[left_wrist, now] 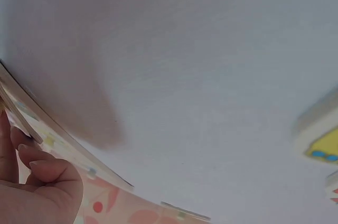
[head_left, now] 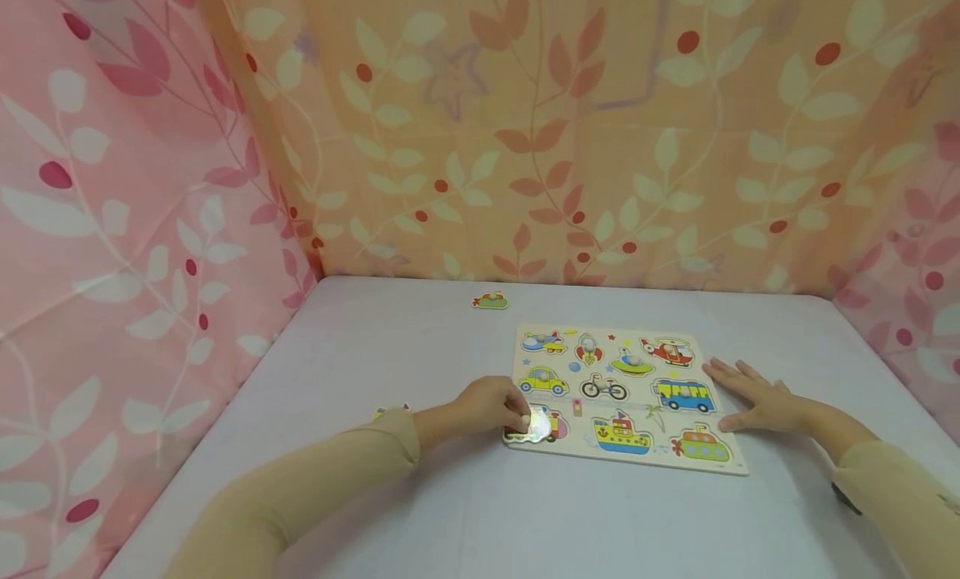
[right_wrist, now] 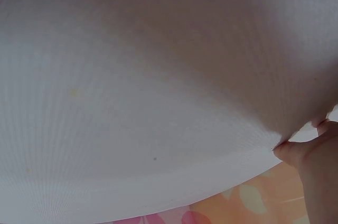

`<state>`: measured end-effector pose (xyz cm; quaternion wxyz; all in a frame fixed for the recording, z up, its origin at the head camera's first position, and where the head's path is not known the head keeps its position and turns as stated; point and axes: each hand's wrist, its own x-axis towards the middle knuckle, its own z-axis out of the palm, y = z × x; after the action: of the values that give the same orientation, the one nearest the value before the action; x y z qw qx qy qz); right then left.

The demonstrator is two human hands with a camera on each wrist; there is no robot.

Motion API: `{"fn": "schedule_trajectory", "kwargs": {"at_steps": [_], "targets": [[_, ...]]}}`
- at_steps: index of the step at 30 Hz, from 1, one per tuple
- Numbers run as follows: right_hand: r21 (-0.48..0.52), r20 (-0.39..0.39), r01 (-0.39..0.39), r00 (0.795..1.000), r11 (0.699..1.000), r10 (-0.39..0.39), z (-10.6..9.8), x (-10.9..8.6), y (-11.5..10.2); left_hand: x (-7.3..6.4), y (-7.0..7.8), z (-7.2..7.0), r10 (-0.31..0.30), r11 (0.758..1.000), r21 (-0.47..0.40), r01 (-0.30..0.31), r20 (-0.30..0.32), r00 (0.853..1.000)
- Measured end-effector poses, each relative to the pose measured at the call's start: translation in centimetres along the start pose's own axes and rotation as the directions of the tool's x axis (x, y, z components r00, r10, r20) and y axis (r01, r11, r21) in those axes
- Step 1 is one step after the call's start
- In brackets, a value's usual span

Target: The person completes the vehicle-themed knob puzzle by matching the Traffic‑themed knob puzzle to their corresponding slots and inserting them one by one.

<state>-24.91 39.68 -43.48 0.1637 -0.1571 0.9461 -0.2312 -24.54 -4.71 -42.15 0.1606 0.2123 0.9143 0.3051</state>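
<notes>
A wooden puzzle board (head_left: 577, 454) with vehicle pictures lies flat on the table. My left hand (head_left: 489, 404) is at its lower left corner, thumb and fingers pinching a puzzle piece (head_left: 537, 429) whose face shines with glare. The piece overlaps the train picture there and is tilted against the board. In the left wrist view the curled fingers of the left hand (left_wrist: 47, 182) hold the thin piece (left_wrist: 21, 118) edge-on, close over the board. My right hand (head_left: 761, 404) rests at the board's right edge with fingers spread; its thumb and a fingertip show in the right wrist view.
A submarine piece (head_left: 491, 301) lies on the white table (head_left: 405, 337) beyond the board's upper left corner. Another piece (head_left: 390, 412), partly hidden by my left forearm, lies left of the board. Patterned curtains (head_left: 525, 129) stand behind and at both sides.
</notes>
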Motion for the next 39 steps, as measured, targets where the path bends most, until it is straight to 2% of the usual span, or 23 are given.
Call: {"fn": "schedule_trajectory", "kwargs": {"at_steps": [8, 16, 19, 25, 30, 34, 39], "targets": [[-0.004, 0.001, 0.001, 1.0, 1.0, -0.001, -0.2, 0.1, -0.1, 0.6, 1.1, 0.2, 0.032, 0.999, 0.026, -0.033, 0.024, 0.999], [-0.01, 0.007, -0.007, 1.0, 1.0, 0.007, -0.2, 0.1, -0.4, 1.5, 1.3, 0.9, -0.01, 0.998, 0.069, 0.008, 0.033, 0.999], [-0.002, 0.009, -0.005, 1.0, 1.0, 0.005, -0.4, 0.0, -0.6, 1.6, 1.5, 1.0, -0.025, 0.998, 0.052, 0.024, 0.033, 0.999], [0.015, 0.018, -0.004, 1.0, 1.0, 0.003, -0.7, -0.1, -0.8, 1.7, 1.7, 1.2, -0.047, 0.998, -0.033, 0.049, 0.055, 0.997], [0.02, 0.019, -0.003, 1.0, 1.0, 0.003, -0.7, -0.1, -0.8, 1.7, 1.9, 1.3, -0.016, 0.998, 0.054, 0.013, 0.049, 0.999], [0.015, 0.015, -0.006, 1.0, 1.0, 0.006, -0.6, -0.1, -0.6, 1.4, 2.0, 0.9, -0.012, 0.992, 0.127, 0.005, 0.053, 0.999], [0.016, 0.014, -0.004, 1.0, 1.0, 0.004, -0.4, -0.3, -0.5, 0.4, 1.3, -0.8, -0.04, 0.996, 0.082, 0.036, 0.044, 0.998]]}}
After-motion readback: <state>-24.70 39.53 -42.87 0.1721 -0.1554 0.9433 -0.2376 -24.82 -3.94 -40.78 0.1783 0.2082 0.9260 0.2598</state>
